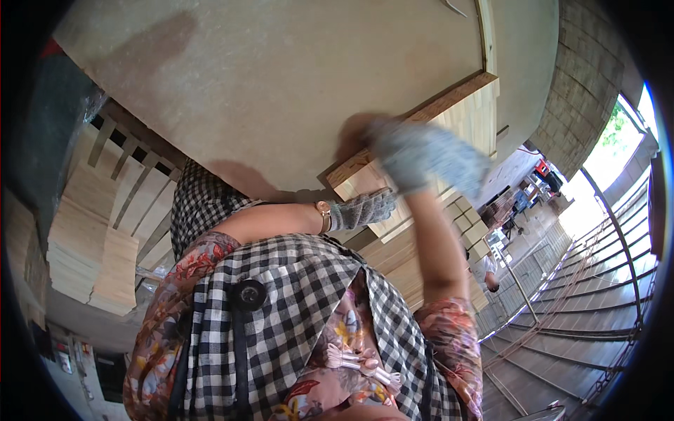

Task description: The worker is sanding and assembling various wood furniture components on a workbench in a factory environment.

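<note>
A block of pale wooden boards [460, 116], set edge to edge, lies on the right side of the worktable. At its near end is my left hand [361, 209], in a grey knit glove. Its fingers stretch out against the boards, with no grip around them visible. Over the middle of the block, my right hand [404, 158] is smeared by motion. It also wears a grey glove, and its fingers cannot be made out. A blue-grey blur spreads to its right; whether that is a cloth or the glove itself is unclear.
A broad, smooth tabletop [281, 84] stretches ahead, with a thin wooden strip [486, 35] along its right side. Stacked pale boards [91, 231] stand at left. More wooden pieces [467, 221] sit at right below the table. A person [489, 270] is further off at right.
</note>
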`<state>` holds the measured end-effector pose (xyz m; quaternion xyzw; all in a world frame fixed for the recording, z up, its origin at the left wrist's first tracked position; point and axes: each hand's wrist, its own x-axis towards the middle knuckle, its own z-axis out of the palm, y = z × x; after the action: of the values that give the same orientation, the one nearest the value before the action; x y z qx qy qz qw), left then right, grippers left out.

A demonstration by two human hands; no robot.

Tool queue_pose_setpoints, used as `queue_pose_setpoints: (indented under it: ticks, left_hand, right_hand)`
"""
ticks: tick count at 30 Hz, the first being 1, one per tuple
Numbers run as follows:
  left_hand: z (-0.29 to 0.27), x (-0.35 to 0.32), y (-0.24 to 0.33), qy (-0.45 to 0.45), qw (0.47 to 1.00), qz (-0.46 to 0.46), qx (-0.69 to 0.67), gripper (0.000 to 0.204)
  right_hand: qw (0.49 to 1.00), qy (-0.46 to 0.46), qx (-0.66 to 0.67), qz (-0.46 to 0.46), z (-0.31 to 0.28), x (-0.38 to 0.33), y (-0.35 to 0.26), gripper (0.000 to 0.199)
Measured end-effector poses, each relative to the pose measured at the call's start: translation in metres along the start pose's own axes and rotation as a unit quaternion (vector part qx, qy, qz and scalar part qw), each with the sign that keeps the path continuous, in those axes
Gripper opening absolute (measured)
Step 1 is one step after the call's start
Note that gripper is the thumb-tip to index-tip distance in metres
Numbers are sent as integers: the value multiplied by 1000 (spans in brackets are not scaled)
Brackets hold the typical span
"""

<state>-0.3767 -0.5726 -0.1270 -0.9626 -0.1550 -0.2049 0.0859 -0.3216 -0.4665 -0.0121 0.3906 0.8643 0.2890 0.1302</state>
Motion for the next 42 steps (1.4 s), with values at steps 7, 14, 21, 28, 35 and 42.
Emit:
queue_pose_setpoints:
  ticks: [7,14,21,28,35,42]
  left_hand:
    - [22,-4,12,134,991,-10,-3,38]
    - [15,7,15,80,996,-2,-38,31]
    - [32,10,14,-2,1000,14,21,29]
    - [-44,-237,88,-22,998,-15,-61,31]
    - [-9,-13,53,-15,985,-81,-150,34]
    - [-74,20,17,-34,998,50,16,46]
  right_hand:
    - [985,-41,168,6,42,-21,13,16]
    - [947,-152,282,-32,-32,-15,-39,18]
    - [932,-83,331,122,79,-11,57,14]
    - [929,-108,354,-13,-41,22,-46,15]
    - [874,-123,468,-51,-78,18,-20,22]
    - [979,-88,129,132,-40,11,197,20]
